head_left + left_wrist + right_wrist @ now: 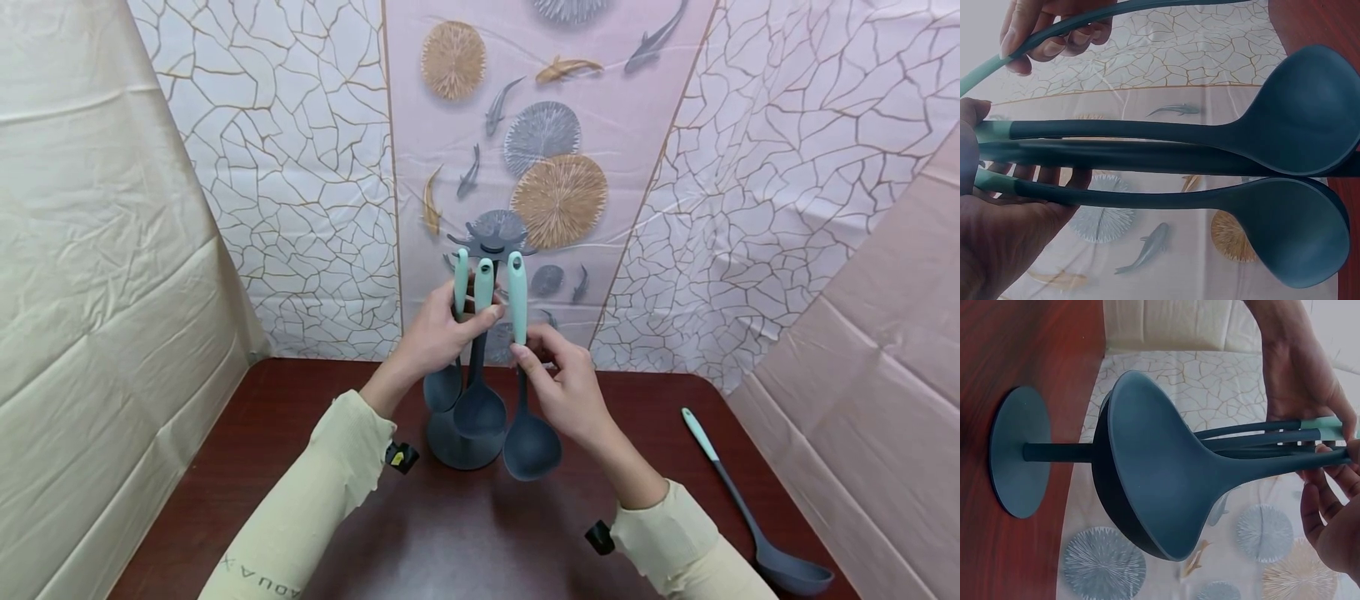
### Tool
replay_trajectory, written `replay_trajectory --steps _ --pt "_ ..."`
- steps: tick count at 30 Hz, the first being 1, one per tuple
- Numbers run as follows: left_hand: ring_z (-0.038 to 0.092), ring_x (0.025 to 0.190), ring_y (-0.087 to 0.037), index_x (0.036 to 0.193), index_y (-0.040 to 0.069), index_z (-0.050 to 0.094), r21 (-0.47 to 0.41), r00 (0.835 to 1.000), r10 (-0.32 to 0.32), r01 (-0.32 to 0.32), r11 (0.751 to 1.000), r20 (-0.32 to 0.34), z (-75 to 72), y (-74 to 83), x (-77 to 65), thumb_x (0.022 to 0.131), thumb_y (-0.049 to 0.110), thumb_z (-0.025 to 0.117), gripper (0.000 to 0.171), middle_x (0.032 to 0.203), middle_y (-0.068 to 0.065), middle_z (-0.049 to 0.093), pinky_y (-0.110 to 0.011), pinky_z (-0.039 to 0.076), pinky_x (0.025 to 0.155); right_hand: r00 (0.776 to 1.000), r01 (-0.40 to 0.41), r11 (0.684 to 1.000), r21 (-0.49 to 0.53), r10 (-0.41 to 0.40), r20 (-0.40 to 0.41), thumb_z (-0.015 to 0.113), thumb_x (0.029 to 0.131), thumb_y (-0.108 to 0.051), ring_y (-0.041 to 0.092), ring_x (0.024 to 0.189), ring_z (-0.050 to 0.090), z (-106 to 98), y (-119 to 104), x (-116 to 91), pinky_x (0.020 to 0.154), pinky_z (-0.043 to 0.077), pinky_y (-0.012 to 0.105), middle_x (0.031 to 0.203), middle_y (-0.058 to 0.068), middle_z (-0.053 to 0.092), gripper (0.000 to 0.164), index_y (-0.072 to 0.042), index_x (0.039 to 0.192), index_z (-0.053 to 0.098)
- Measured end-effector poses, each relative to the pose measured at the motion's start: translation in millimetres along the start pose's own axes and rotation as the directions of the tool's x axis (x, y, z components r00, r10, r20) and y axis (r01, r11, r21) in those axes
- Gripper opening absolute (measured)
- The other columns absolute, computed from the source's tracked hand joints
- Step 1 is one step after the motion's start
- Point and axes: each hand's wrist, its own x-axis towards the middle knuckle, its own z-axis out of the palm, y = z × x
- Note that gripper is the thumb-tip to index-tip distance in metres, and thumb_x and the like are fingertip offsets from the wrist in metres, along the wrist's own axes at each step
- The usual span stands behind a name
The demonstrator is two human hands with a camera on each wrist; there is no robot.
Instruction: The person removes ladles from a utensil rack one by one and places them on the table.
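A dark utensil stand with a round base (467, 454) and hooks (491, 243) on top stands on the table. My left hand (441, 332) grips the mint handle of the middle ladle (480, 412), its thumb across the front and its fingers behind the stand's pole (1116, 155). Left of that, a smaller spoon-like utensil (442, 388) hangs by the palm. My right hand (568, 385) pinches another ladle (532, 448) where the mint handle meets the dark shaft. This ladle is upright, bowl down, in front and right of the stand. Its bowl (1154, 469) is off the table.
A long utensil (795, 571) with a mint handle and a dark bowl lies at the table's right edge. The dark red table (285, 467) meets a patterned cloth backdrop (300, 208) behind, and pale cloth (112, 333) hangs at both sides.
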Motion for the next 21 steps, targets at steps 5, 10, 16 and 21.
replay_trajectory --steps 5,10,16,21 --pt "0.067 0.093 -0.022 0.124 0.014 0.067 -0.003 1.000 -0.004 0.004 1.000 -0.009 -0.1 -1.4 -0.6 0.103 0.032 0.073 0.029 0.103 -0.005 0.072 -0.041 0.053 0.084 1.000 0.000 1.000 0.000 0.000 0.001 0.064 0.105 0.000 0.030 0.075 0.067 1.2 3.4 0.0 0.063 0.055 0.029 0.087 0.015 0.069 0.009 -0.002 0.112 0.068" --pt "0.068 0.094 -0.021 0.123 0.015 0.067 -0.004 1.000 0.000 0.000 1.000 -0.009 0.7 -2.4 0.1 0.102 0.032 0.073 0.027 0.105 -0.004 0.072 -0.041 0.053 0.084 1.000 0.007 1.000 -0.001 -0.007 -0.007 0.064 0.104 0.000 0.030 0.075 0.068 1.0 4.6 -0.5 0.062 0.055 0.028 0.087 0.016 0.069 0.008 0.000 0.111 0.068" --pt "0.068 0.094 -0.021 0.122 0.015 0.067 -0.005 1.000 0.000 0.000 1.000 -0.002 1.4 -1.2 0.1 0.103 0.032 0.073 0.027 0.105 -0.003 0.073 -0.041 0.053 0.084 1.000 0.008 1.000 -0.007 -0.008 -0.023 0.065 0.103 0.001 0.029 0.075 0.067 -0.4 2.8 -1.5 0.063 0.055 0.027 0.086 0.015 0.070 0.008 -0.002 0.110 0.069" --pt "0.069 0.099 -0.020 0.124 0.015 0.066 -0.030 1.000 0.003 -0.003 1.000 0.005 1.3 -1.2 0.0 0.103 0.030 0.073 0.027 0.108 -0.004 0.073 -0.041 0.054 0.087 0.999 0.012 1.000 -0.011 -0.012 -0.035 0.066 0.103 0.001 0.027 0.073 0.066 -0.7 1.8 -1.5 0.063 0.055 0.027 0.086 0.012 0.070 0.009 -0.002 0.110 0.069"
